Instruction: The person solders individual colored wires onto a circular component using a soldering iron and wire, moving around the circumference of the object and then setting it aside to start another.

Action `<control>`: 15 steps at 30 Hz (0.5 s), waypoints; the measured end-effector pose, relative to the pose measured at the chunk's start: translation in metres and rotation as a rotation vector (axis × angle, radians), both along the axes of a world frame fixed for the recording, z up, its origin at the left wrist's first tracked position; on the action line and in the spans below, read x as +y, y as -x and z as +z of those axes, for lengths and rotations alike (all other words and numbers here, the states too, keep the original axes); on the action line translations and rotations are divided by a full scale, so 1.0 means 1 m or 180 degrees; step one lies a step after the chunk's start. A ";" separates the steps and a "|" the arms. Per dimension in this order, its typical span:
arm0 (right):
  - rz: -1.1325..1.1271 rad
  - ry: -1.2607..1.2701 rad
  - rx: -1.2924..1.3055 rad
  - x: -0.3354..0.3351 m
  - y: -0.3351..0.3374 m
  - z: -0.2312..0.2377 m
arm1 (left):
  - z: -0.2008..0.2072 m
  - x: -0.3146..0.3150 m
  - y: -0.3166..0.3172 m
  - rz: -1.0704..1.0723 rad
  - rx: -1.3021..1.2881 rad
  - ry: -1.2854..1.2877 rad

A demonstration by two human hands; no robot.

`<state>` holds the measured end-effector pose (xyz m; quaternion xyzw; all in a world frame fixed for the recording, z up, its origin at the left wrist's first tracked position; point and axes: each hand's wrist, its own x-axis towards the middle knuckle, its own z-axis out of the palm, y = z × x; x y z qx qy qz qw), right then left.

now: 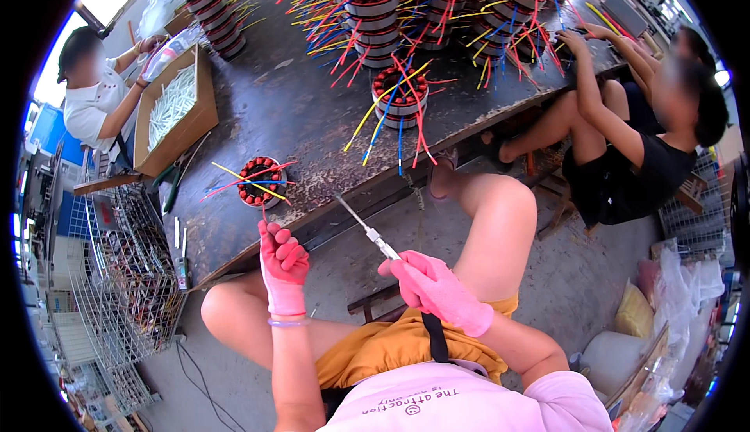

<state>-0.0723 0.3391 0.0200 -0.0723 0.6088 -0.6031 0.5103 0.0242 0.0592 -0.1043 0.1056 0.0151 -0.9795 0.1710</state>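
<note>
My left hand (284,266), in a pink glove, is closed at the table's near edge. A short red wire (264,213) runs from the nearest motor stator into its fingertips. That stator (262,183) lies on the table as a ring of red-wound coils with yellow, blue and red leads. My right hand (439,287), also gloved in pink, grips a slim rod-shaped tool (377,239) with a silver-white barrel and a thin metal shaft. The shaft points up and left over the table edge, apart from the stator. Its grip end is hidden in my palm.
Tall stacks of stators (367,10) with splayed leads stand at the back of the dark table (312,112); a single stator (400,104) is in front. A cardboard box (205,92) of white tubes sits left, by a seated person. Other people sit right. Wire baskets (129,268) stand lower left.
</note>
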 end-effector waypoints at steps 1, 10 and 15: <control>-0.0015 0.0052 0.0067 0.002 0.000 -0.002 | 0.000 -0.003 -0.004 -0.0082 -0.0459 0.0274; -0.0094 0.0029 0.0058 0.006 0.000 -0.004 | 0.120 -0.047 -0.016 0.0421 -0.2795 0.7209; -0.0080 0.0018 0.0156 0.001 -0.005 -0.008 | 0.134 -0.083 0.040 -0.0260 -0.1579 0.9084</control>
